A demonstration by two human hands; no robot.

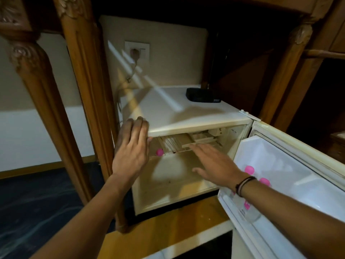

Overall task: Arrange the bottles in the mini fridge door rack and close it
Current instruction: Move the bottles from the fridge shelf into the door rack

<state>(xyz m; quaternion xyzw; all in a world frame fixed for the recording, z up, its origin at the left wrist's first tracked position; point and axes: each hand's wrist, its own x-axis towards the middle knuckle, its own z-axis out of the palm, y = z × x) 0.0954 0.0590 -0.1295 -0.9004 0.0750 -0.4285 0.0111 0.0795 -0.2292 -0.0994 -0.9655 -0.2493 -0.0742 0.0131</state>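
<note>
The white mini fridge (186, 111) stands open under a wooden table, its door (298, 165) swung out to the right. Two bottles with pink caps (249, 169) stand in the door rack (233, 208), partly hidden by my right forearm. Another pink cap (159, 151) shows inside the fridge at the left, under the freezer shelf. My left hand (131, 152) rests flat against the fridge's top left front corner, holding nothing. My right hand (212, 165) reaches into the fridge opening, fingers spread and empty.
A black box (202, 95) lies on the fridge top at the back. Carved wooden table legs (87, 81) stand close to the fridge's left side. A wall socket with a plug (137, 50) sits behind. Dark carpet (37, 202) covers the floor at left.
</note>
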